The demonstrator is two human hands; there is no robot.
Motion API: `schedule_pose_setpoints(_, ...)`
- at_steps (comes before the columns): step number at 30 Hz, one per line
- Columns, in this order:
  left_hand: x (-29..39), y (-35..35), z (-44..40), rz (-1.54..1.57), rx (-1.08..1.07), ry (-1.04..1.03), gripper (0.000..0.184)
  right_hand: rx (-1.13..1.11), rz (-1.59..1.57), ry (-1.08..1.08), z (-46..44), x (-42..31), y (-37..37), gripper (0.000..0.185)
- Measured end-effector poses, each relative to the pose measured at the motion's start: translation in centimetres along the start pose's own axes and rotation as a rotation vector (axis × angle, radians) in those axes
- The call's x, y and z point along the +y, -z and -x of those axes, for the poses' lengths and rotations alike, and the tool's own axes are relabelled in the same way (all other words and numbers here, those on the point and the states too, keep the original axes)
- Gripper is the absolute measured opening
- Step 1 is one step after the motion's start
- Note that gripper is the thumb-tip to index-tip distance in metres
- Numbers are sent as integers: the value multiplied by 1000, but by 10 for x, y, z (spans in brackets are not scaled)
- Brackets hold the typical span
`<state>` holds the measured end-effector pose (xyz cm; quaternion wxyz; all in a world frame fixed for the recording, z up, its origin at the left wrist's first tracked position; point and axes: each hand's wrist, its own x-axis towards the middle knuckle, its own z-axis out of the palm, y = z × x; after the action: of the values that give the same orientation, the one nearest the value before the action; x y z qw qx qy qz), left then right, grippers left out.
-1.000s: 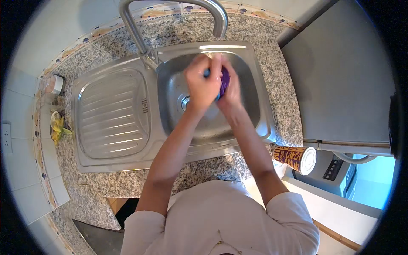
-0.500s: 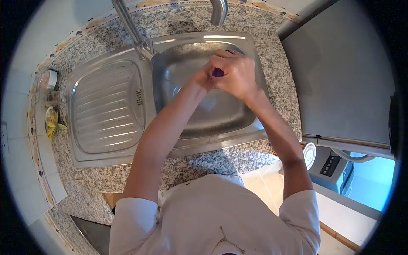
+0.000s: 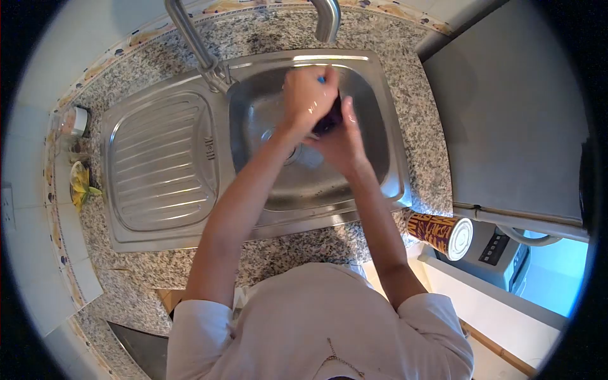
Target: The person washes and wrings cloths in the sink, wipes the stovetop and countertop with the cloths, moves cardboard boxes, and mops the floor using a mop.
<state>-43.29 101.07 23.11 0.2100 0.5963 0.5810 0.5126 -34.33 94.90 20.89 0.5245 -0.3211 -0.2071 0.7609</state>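
Observation:
Over the steel sink basin (image 3: 316,190), my left hand (image 3: 308,96) is closed, with a bit of blue showing at its fingers. My right hand (image 3: 344,140) is just below and to the right, cupped around a dark purple item (image 3: 329,120) between the two hands. What the item is cannot be made out. Both hands look wet. The faucet spout (image 3: 327,22) hangs beyond them, and the drain is partly hidden under my left wrist.
A ribbed drainboard (image 3: 161,164) lies left of the basin. A patterned can (image 3: 437,234) stands at the counter's right front edge. On the left are a jar (image 3: 75,121) and a yellow flower (image 3: 81,183). A grey appliance (image 3: 513,120) rises at the right.
My hands were wrapped together around the purple item half a second ago; now they are turned and further apart, with more of it showing. The right forearm has moved left, uncovering the can.

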Motion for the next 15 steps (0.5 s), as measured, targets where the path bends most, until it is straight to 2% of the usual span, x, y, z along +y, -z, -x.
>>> schedule_pose_setpoints(2,-5,-9,21,172,78,-63,30,60,-210,203,-22,21,2,33)
schedule_pose_setpoints(3,-3,-6,27,177,58,-75,30,251,-38,472,-34,31,4,24)
schedule_pose_setpoints(4,-3,2,32,388,143,254,27,361,142,607,-25,23,-21,18)
schedule_pose_setpoints(5,-4,10,35,588,212,591,25,340,386,706,-26,25,-23,17)
schedule_pose_setpoints(6,-20,14,39,976,132,594,26,330,640,797,-26,25,-22,17)
schedule_pose_setpoints(7,-45,16,44,1365,40,601,26,280,949,1042,-22,20,-28,17)
schedule_pose_setpoints(8,-78,22,50,1343,-91,523,25,221,1276,1264,-16,14,-35,17)
schedule_pose_setpoints(9,-98,23,55,1318,-214,444,25,101,1374,1307,-10,15,-38,18)
schedule_pose_setpoints(12,-104,46,75,1203,-400,604,25,-188,1603,1328,10,30,-42,21)
schedule_pose_setpoints(13,-102,53,84,1165,-464,659,25,-170,1606,1325,17,34,-38,21)
schedule_pose_setpoints(15,-94,64,96,1104,-578,717,25,-388,1637,1160,25,42,-34,22)
